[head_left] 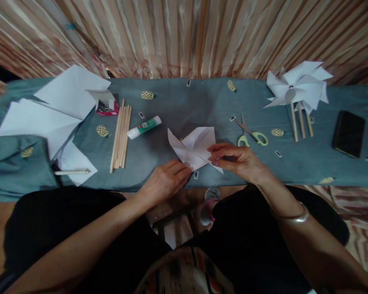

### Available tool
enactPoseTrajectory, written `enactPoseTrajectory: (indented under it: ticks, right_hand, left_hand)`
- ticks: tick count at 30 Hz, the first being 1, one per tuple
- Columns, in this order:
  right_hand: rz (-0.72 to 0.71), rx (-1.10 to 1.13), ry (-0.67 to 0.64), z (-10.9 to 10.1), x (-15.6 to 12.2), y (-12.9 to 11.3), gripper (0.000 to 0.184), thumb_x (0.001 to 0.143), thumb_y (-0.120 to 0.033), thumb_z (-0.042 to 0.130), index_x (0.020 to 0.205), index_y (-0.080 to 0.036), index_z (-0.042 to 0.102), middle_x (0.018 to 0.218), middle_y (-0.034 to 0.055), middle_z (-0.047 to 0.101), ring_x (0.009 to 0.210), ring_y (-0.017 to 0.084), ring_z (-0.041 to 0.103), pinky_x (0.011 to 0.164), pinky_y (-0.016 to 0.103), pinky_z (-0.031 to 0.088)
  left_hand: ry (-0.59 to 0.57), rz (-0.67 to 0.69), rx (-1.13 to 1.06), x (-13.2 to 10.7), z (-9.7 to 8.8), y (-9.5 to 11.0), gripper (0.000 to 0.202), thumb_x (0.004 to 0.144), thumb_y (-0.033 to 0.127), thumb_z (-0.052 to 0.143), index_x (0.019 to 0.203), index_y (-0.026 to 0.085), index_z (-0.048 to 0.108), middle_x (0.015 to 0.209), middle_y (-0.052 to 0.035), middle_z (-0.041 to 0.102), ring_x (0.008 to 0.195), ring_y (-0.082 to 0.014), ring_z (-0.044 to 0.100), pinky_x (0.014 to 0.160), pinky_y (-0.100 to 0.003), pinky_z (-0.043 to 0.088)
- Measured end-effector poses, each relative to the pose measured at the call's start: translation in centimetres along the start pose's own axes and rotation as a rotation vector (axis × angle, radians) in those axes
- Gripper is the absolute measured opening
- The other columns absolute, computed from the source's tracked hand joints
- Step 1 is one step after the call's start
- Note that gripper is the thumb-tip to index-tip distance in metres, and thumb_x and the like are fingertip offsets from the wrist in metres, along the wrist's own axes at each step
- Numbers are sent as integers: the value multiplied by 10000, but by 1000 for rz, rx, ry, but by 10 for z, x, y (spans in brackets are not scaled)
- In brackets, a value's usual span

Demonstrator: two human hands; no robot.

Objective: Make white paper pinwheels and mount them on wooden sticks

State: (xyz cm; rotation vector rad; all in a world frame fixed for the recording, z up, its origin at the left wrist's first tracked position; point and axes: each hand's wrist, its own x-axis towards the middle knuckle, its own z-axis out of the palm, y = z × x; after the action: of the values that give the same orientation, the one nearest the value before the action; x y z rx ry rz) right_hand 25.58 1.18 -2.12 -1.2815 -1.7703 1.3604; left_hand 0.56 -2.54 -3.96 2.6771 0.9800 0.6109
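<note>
A white paper pinwheel [196,143], with its corners partly folded toward the centre, lies near the front of the cloth-covered table. My left hand [168,177] pinches its lower left edge, fingers pressed together. On the opposite side, my right hand [236,159] grips a right-hand flap between thumb and fingers. A glue stick [144,127] rests to the left of the paper. Green-handled scissors [251,132] lie with blades apart, just beyond my right hand.
Several wooden sticks [120,136] lie beside a small red box [107,107] of metal pins or clips. White paper sheets [43,122] and a pen [72,172] are at far left. Finished-looking pinwheels on sticks [300,85] and a black phone [348,134] lie at right. A curtain [178,36] hangs behind.
</note>
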Motion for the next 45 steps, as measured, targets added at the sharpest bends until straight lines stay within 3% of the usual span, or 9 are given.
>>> enactPoseTrajectory:
  ticks: [8, 21, 45]
  right_hand:
    - [-54, -51, 111, 15, 11, 8, 139, 734, -386, 741, 763, -251, 730, 1062, 57, 690, 1041, 233, 626, 923, 422, 495]
    - [-240, -405, 144, 36, 22, 6, 89, 832, -233, 625, 771, -235, 690, 1097, 47, 661, 1056, 227, 605, 942, 426, 477]
    - [-237, -504, 196, 45, 25, 5, 106, 814, -202, 613, 717, -236, 638, 1078, 56, 648, 1048, 241, 590, 948, 444, 467]
  left_hand:
    - [-52, 26, 23, -1, 0, 3, 202, 946, 182, 449, 1015, 128, 631, 940, -85, 664, 842, -174, 582, 722, -291, 529]
    - [-50, 28, 6, 0, 0, 4, 208, 943, 184, 450, 998, 116, 638, 925, -89, 652, 827, -181, 557, 704, -303, 528]
    - [-47, 14, -33, -1, -1, 3, 194, 941, 181, 461, 1016, 108, 623, 964, -97, 654, 842, -177, 566, 717, -306, 526]
